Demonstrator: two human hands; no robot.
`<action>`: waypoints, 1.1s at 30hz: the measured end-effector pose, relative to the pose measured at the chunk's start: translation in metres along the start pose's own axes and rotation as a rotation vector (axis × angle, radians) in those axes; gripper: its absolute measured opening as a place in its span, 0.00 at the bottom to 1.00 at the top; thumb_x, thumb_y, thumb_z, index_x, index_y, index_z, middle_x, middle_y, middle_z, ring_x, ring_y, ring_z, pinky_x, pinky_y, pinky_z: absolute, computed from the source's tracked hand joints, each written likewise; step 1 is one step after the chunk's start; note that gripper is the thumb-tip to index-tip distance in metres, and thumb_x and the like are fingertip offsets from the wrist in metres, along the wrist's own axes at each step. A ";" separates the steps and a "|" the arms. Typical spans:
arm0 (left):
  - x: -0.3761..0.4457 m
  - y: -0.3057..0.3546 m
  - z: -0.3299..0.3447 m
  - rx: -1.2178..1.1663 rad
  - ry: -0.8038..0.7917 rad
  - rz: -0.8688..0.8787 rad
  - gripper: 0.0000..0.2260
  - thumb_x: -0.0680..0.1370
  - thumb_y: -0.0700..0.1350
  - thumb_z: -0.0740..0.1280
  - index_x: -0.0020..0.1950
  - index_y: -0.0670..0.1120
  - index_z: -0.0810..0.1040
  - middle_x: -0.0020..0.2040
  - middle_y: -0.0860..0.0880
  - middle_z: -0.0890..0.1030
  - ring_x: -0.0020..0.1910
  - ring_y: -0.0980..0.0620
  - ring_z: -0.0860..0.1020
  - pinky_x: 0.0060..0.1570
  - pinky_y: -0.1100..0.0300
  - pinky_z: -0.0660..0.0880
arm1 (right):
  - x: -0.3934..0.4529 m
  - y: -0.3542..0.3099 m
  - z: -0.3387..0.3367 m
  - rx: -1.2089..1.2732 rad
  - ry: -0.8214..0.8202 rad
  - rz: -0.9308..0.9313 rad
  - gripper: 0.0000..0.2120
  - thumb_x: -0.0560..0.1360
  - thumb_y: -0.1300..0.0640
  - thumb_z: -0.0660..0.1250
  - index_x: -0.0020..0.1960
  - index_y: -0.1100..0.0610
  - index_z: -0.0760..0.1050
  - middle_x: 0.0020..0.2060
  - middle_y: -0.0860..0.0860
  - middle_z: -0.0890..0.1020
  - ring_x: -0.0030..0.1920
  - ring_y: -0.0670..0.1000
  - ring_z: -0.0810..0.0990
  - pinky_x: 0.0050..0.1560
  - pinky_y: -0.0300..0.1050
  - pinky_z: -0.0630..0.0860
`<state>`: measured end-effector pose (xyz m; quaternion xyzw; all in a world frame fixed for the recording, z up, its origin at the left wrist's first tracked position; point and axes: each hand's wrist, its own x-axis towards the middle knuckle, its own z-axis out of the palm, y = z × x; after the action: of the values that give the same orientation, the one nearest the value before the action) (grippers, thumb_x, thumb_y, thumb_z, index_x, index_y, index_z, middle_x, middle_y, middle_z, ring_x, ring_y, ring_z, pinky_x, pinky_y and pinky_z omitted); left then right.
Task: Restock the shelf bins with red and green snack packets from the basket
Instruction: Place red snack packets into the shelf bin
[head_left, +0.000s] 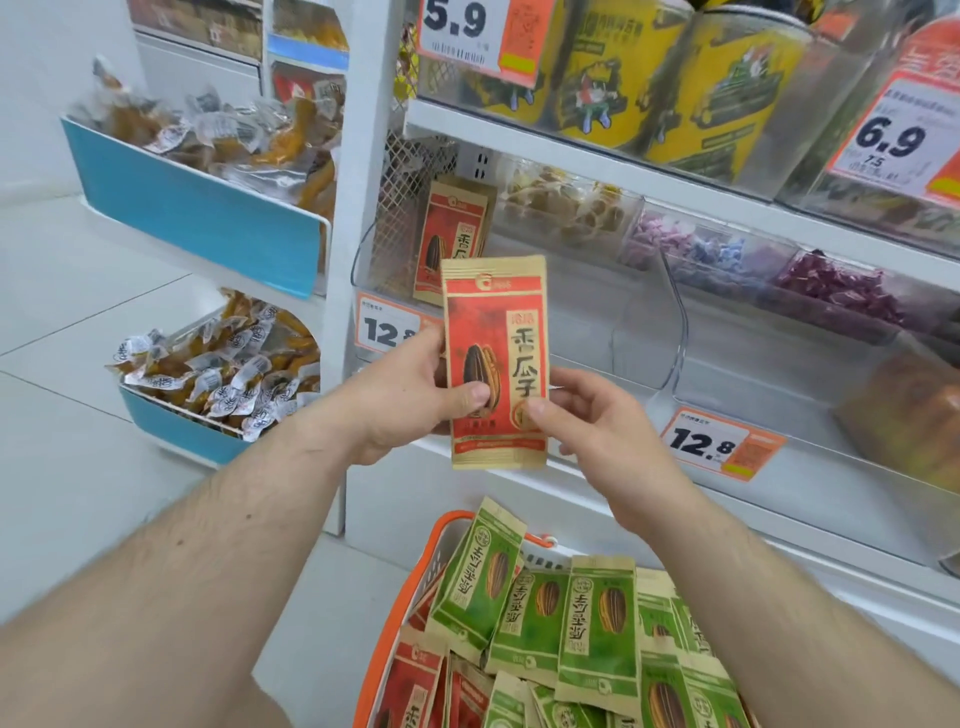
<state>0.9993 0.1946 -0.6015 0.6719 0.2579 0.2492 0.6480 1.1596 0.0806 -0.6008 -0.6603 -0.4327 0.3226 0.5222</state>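
Holding a red snack packet (496, 358) upright in front of the shelving, both hands grip it at once: the left hand (402, 400) curls round its left edge with the thumb pressed flat on the printed sunflower seed, and the right hand (592, 415) pinches its lower right side, thumb on the front and fingers tucked behind. The packet hangs in the air just before a clear shelf bin (519, 312), apart from it. Inside that bin a second red packet (454, 234) stands upright, leaning against the back at the left end, partly hidden by the held one. A price tag (387, 327) reading 12.8 is fixed to the bin's front, its right part covered by the left hand and the held packet. Just beside it to the right sits another clear bin (779, 374) carrying a second price tag (719, 444), also 12.8. Below the hands an orange basket (410, 587) stands on the floor, heaped with green snack packets (597, 629) lying at mixed angles over more red packets (415, 686) at its lower left. On the shelf behind, small clear bins hold purple wrapped sweets (831, 286), and yellow tubs (675, 88) fill the shelf above. To the left, two blue-fronted bins (208, 223) carry piles of clear-wrapped yellow snacks.
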 end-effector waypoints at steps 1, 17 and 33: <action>0.000 0.000 -0.001 0.023 -0.018 0.008 0.16 0.79 0.34 0.66 0.64 0.50 0.72 0.57 0.48 0.83 0.55 0.50 0.82 0.52 0.51 0.80 | 0.004 -0.005 0.003 -0.032 -0.037 -0.007 0.12 0.77 0.59 0.70 0.60 0.55 0.77 0.49 0.52 0.85 0.42 0.42 0.83 0.35 0.29 0.73; 0.010 -0.006 0.006 -0.162 0.172 -0.001 0.11 0.73 0.26 0.69 0.48 0.40 0.79 0.36 0.47 0.85 0.35 0.51 0.83 0.41 0.59 0.82 | 0.032 -0.024 0.022 0.413 0.127 0.095 0.07 0.81 0.60 0.64 0.54 0.62 0.78 0.45 0.57 0.86 0.42 0.55 0.86 0.43 0.51 0.84; 0.023 0.002 -0.028 0.265 0.720 0.109 0.15 0.73 0.48 0.74 0.57 0.53 0.76 0.42 0.56 0.80 0.43 0.59 0.77 0.47 0.62 0.72 | 0.063 -0.043 0.012 -0.010 0.194 -0.403 0.10 0.75 0.62 0.72 0.50 0.48 0.81 0.44 0.46 0.86 0.45 0.53 0.84 0.49 0.48 0.80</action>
<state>0.9973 0.2309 -0.5983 0.6321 0.4628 0.4679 0.4091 1.1654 0.1458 -0.5608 -0.5910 -0.5051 0.1445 0.6122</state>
